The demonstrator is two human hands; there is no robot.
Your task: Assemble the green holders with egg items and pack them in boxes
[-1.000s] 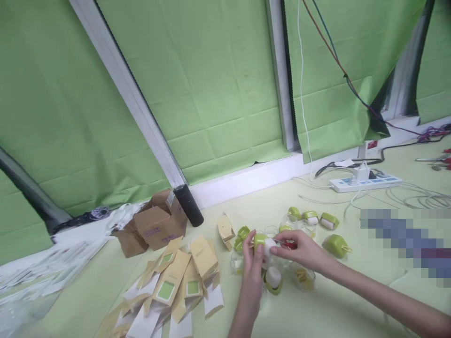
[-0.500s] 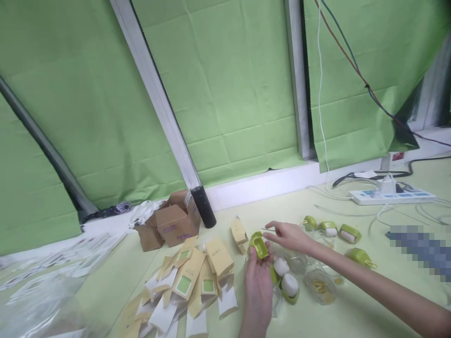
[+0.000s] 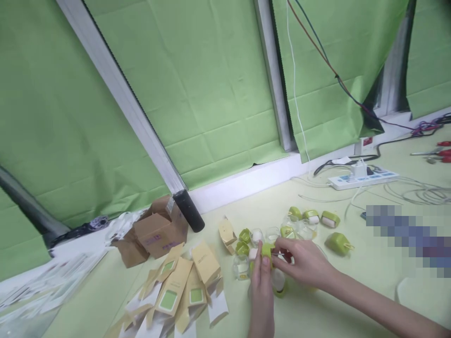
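Observation:
In my left hand [image 3: 262,281] is a small green plastic case [image 3: 267,249], gripped between thumb and fingers. My right hand [image 3: 305,260] is closed at the case's right side, with a thin metal tool [image 3: 278,254] pinched in its fingers; the tool's exact kind is unclear. Its tip is near or against the case, partly covered by my fingers. Close by lie green cups [image 3: 243,248], a clear plastic shell [image 3: 241,267] and several green cases with white inserts, one green-and-white piece [image 3: 330,219] among them. A green case with a yellowish loop [image 3: 338,243] rests farther right.
Opened cream cartons [image 3: 179,286] are heaped left of my hands. Behind them stand a brown cardboard box [image 3: 158,232] and a black cylinder [image 3: 189,211]. A power strip [image 3: 364,179] with loose cables lies at the back right, and red-handled tools [image 3: 440,152] at the far right.
The green case has turned in my left hand, its hollow no longer facing me. My right hand has brought the thin tool down to the case. The view has shifted to the right.

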